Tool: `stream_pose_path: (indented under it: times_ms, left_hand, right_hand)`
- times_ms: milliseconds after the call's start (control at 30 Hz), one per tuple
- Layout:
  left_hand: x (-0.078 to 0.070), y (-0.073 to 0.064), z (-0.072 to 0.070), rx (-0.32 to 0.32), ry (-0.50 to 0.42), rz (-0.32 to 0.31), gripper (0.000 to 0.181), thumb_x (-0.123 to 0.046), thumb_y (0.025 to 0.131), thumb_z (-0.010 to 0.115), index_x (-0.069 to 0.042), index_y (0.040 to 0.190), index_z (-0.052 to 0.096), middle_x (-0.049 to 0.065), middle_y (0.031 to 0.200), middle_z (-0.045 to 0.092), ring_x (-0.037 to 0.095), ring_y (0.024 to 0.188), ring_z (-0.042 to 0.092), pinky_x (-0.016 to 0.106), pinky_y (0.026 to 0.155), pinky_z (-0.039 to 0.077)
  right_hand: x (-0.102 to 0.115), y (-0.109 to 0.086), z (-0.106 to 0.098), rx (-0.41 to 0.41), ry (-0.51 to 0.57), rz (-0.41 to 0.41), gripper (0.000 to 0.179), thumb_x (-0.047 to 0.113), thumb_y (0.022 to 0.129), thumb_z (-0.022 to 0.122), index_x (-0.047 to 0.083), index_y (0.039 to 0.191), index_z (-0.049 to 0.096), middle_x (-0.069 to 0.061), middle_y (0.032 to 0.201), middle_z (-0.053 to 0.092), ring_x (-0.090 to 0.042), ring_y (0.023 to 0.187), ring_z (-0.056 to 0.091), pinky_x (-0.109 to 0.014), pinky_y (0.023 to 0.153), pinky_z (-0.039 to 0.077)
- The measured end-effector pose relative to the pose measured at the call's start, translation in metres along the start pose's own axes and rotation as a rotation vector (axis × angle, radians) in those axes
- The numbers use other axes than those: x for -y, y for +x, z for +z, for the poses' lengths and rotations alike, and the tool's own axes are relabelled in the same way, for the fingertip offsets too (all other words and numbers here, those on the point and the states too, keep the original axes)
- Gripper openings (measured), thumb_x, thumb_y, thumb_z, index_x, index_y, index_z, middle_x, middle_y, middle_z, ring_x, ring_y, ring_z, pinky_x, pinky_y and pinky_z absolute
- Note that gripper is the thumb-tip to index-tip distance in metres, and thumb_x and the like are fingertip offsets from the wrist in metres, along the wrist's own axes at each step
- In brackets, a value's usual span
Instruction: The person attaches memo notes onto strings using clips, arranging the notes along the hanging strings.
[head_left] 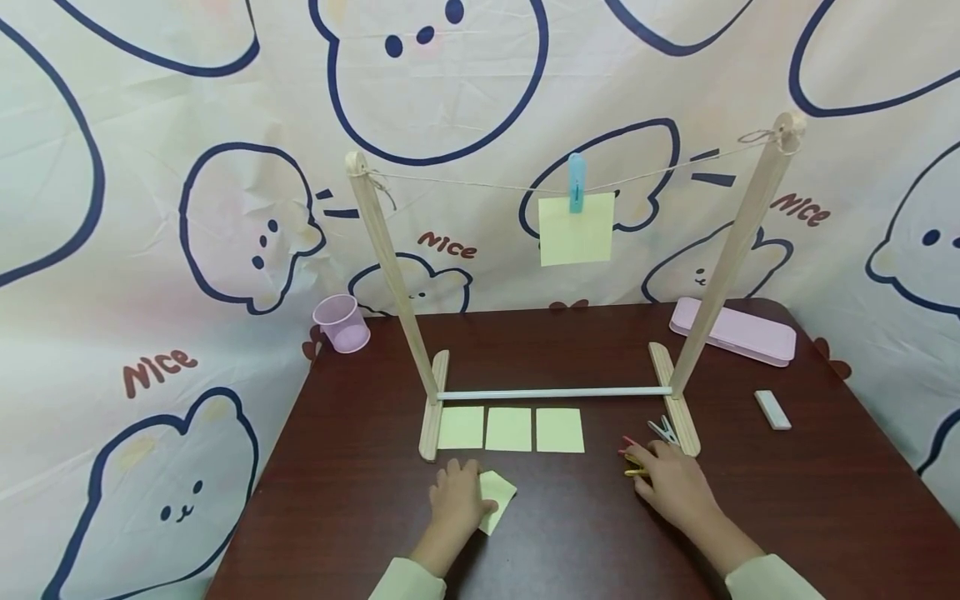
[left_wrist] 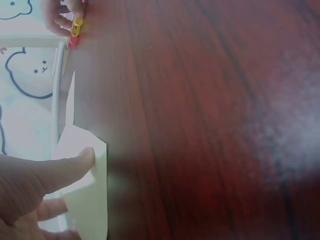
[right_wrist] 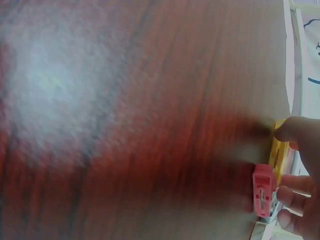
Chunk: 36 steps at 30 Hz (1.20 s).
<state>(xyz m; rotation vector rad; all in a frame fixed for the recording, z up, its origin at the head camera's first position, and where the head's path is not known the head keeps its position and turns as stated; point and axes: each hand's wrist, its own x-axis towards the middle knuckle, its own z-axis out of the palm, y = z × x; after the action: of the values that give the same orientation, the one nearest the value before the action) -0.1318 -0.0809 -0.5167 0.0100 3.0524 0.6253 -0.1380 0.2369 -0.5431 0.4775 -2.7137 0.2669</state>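
Note:
My left hand [head_left: 454, 502] pinches a pale yellow-green sticky note [head_left: 497, 500] above the table's near side. In the left wrist view the thumb lies across the note's face, with fingers behind it. On the right, my right hand [head_left: 672, 486] has its thumb and fingers around a yellow clothespin [right_wrist: 278, 150]. A red clothespin [right_wrist: 262, 190] lies right beside those fingers, and a pale blue-grey clothespin [head_left: 663, 430] sits just beyond them. Three flat sticky notes [head_left: 509, 429] lie in a row. Another note [head_left: 576, 233] hangs from a string [head_left: 480, 182] by a blue clothespin [head_left: 576, 182].
A wooden frame with a left post [head_left: 393, 275], a right post [head_left: 731, 258] and a white crossbar [head_left: 551, 393] stands across the table [head_left: 562, 533]. A purple cup [head_left: 342, 323] is at back left. A pink case [head_left: 738, 333] and a white block [head_left: 772, 410] lie right.

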Motion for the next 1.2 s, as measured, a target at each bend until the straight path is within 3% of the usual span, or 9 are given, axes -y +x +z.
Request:
stream_pose_path:
  times_ms: [233, 333, 433, 567, 700, 800, 867, 1000, 1200]
  left_hand:
    - [0.003, 0.000, 0.003, 0.028, -0.154, 0.062, 0.068, -0.011, 0.060, 0.085, -0.008, 0.120, 0.053, 0.015, 0.096, 0.061, 0.032, 0.083, 0.058, 0.052, 0.070, 0.045]
    - [0.005, 0.001, 0.001, 0.076, -0.341, 0.077, 0.069, 0.007, 0.065, 0.076, -0.004, 0.127, 0.047, 0.019, 0.096, 0.060, 0.032, 0.082, 0.058, 0.044, 0.065, 0.050]
    - [0.006, 0.003, -0.003, 0.153, -0.609, 0.049, 0.067, 0.016, 0.067, 0.067, 0.004, 0.129, 0.044, 0.018, 0.087, 0.059, 0.025, 0.073, 0.058, 0.034, 0.057, 0.051]
    - [0.004, 0.008, -0.013, 0.280, -0.970, -0.075, 0.057, 0.010, 0.076, 0.064, 0.012, 0.129, 0.041, 0.015, 0.088, 0.062, 0.019, 0.069, 0.061, 0.032, 0.062, 0.053]
    - [-0.001, 0.014, -0.024, 0.355, -1.228, -0.171, 0.048, -0.003, 0.087, 0.059, 0.016, 0.128, 0.041, 0.013, 0.099, 0.063, 0.018, 0.081, 0.063, 0.033, 0.071, 0.052]
    - [-0.007, 0.017, -0.032, 0.359, -1.358, -0.215, 0.046, -0.010, 0.092, 0.054, 0.014, 0.129, 0.038, 0.009, 0.099, 0.061, 0.017, 0.084, 0.061, 0.035, 0.072, 0.050]
    - [-0.011, 0.018, -0.037, 0.344, -1.416, -0.227, 0.045, -0.013, 0.095, 0.050, 0.011, 0.130, 0.036, 0.008, 0.099, 0.059, 0.017, 0.084, 0.061, 0.038, 0.073, 0.050]
    - [-0.022, 0.023, -0.050, 0.299, -1.450, -0.219, 0.044, -0.017, 0.097, 0.047, 0.005, 0.132, 0.032, 0.009, 0.099, 0.056, 0.019, 0.080, 0.062, 0.044, 0.069, 0.054]
    - [-0.038, 0.036, -0.079, 0.245, -1.419, -0.154, 0.029, -0.017, 0.097, 0.047, -0.003, 0.121, 0.040, 0.013, 0.099, 0.052, 0.021, 0.079, 0.062, 0.042, 0.058, 0.055]
  right_hand:
    - [0.000, -0.001, 0.003, -0.086, -0.012, -0.105, 0.025, 0.022, 0.064, 0.083, 0.016, 0.078, 0.064, -0.013, 0.096, 0.058, -0.030, 0.076, 0.052, -0.042, 0.056, 0.041]
    - [0.002, 0.000, -0.001, -0.082, 0.002, -0.122, 0.024, 0.022, 0.065, 0.081, 0.016, 0.076, 0.061, -0.011, 0.095, 0.058, -0.028, 0.077, 0.052, -0.039, 0.057, 0.039]
    - [0.006, 0.004, -0.010, -0.031, 0.074, -0.105, 0.022, 0.018, 0.069, 0.079, 0.016, 0.077, 0.059, -0.003, 0.086, 0.059, -0.021, 0.073, 0.052, -0.035, 0.058, 0.040]
    - [0.012, 0.015, -0.030, 0.104, 0.347, -0.013, 0.025, 0.007, 0.078, 0.072, 0.012, 0.099, 0.059, 0.004, 0.082, 0.061, -0.011, 0.072, 0.057, -0.031, 0.060, 0.047]
    - [0.016, 0.028, -0.053, 0.296, 0.961, 0.103, 0.046, 0.002, 0.092, 0.055, -0.007, 0.133, 0.036, -0.010, 0.096, 0.059, -0.012, 0.063, 0.056, -0.029, 0.048, 0.049]
    - [0.019, 0.040, -0.068, 0.444, 1.356, 0.229, 0.049, 0.011, 0.099, 0.042, -0.014, 0.136, 0.021, -0.014, 0.103, 0.054, -0.011, 0.057, 0.051, -0.025, 0.042, 0.046]
    - [0.023, 0.048, -0.077, 0.477, 1.443, 0.279, 0.050, 0.019, 0.101, 0.039, -0.014, 0.135, 0.022, -0.012, 0.105, 0.053, -0.011, 0.060, 0.052, -0.024, 0.046, 0.047]
    - [0.032, 0.065, -0.093, 0.446, 1.480, 0.288, 0.043, 0.023, 0.101, 0.038, -0.009, 0.129, 0.032, -0.010, 0.104, 0.052, -0.011, 0.062, 0.053, -0.024, 0.050, 0.049]
    - [0.052, 0.094, -0.124, 0.367, 1.559, 0.207, 0.024, 0.017, 0.101, 0.040, 0.001, 0.118, 0.041, -0.010, 0.105, 0.056, -0.015, 0.064, 0.059, -0.027, 0.052, 0.053]
